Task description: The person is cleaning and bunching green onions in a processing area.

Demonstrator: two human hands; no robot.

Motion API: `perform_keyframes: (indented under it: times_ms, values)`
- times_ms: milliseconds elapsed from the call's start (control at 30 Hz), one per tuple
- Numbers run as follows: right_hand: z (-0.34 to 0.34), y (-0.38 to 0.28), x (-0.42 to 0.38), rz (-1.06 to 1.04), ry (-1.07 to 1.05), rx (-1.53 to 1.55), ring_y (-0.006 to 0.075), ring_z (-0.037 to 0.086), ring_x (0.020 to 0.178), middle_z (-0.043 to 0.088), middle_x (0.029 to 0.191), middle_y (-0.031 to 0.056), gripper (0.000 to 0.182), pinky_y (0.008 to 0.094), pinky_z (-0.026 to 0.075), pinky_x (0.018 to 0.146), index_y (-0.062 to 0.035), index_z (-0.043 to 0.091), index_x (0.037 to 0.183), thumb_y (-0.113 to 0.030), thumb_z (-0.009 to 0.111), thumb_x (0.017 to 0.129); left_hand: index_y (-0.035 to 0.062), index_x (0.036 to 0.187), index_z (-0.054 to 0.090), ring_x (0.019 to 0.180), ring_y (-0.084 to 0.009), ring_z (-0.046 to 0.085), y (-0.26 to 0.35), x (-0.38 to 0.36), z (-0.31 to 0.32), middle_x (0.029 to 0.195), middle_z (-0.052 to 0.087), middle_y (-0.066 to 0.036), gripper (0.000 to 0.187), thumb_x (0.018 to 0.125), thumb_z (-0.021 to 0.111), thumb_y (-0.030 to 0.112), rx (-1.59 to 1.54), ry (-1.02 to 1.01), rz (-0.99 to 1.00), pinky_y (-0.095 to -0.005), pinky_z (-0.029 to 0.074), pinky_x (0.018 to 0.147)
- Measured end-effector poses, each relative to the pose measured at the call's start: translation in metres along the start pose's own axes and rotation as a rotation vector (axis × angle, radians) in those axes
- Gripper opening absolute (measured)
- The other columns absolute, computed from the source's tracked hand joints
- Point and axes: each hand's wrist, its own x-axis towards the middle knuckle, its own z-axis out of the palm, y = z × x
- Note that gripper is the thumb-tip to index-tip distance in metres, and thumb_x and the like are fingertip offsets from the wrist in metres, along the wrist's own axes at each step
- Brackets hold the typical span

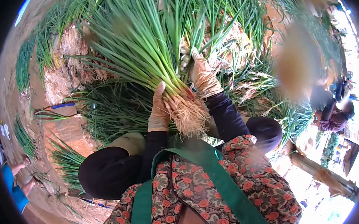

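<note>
A large bunch of green onions [158,63], its leaves fanning up and to the left, hangs over my lap with pale stringy roots [189,114] at its lower end. Gloved, my left hand [160,108] is wrapped round the left side of the bunch just above the roots. My right hand [204,74], in a glove too, is closed beside the bunch on the right, at a smaller clump of onions with white bulbs [184,62]. Its fingertips are partly hidden behind the leaves.
Piles of onions with roots [70,48] lie at the left and behind my hands. A blue-handled tool [63,105] rests by a brown sheet [69,134]. Another person's legs [21,176] are at the lower left; a person [336,117] is at the right.
</note>
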Motion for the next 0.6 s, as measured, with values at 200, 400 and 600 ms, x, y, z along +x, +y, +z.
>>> perform_keyframes:
  times_ms: [200, 400, 600]
  values:
    - [0.015, -0.013, 0.000, 0.341, -0.038, -0.203, 0.0086, 0.028, 0.036, 0.033, 0.049, -0.0072, 0.029, 0.0260, 0.025, 0.034, -0.0102, 0.054, 0.088, -0.036, 0.043, 0.097, 0.0017, 0.116, 0.053, 0.087, -0.0218, 0.062, 0.009, -0.008, 0.001, 0.103, 0.062, -0.010, 0.049, 0.080, 0.067, 0.033, 0.168, 0.015, -0.105, -0.0342, 0.053, 0.079]
    - [-0.026, -0.057, 0.049, 0.016, 0.111, -0.126, 0.0093, 0.029, 0.035, 0.035, 0.050, -0.0079, 0.027, 0.0241, 0.027, 0.032, -0.0096, 0.056, 0.089, -0.033, 0.044, 0.096, -0.0038, 0.132, 0.033, 0.115, -0.0359, 0.048, 0.019, -0.016, 0.016, 0.113, 0.052, -0.020, 0.084, 0.078, 0.063, 0.052, -0.209, -0.416, -0.067, -0.0518, 0.041, 0.099]
    - [-0.081, 0.005, -0.034, 0.080, -0.938, -1.551, 0.0222, 0.054, 0.097, 0.055, 0.109, 0.0082, 0.031, 0.0327, 0.044, 0.083, -0.0053, 0.052, 0.119, -0.023, 0.045, 0.094, 0.0222, 0.147, 0.012, 0.121, -0.0254, 0.039, 0.019, 0.009, -0.003, 0.151, 0.013, -0.013, 0.085, 0.083, 0.060, 0.051, -0.525, -1.000, -0.157, -0.0431, 0.028, 0.106]
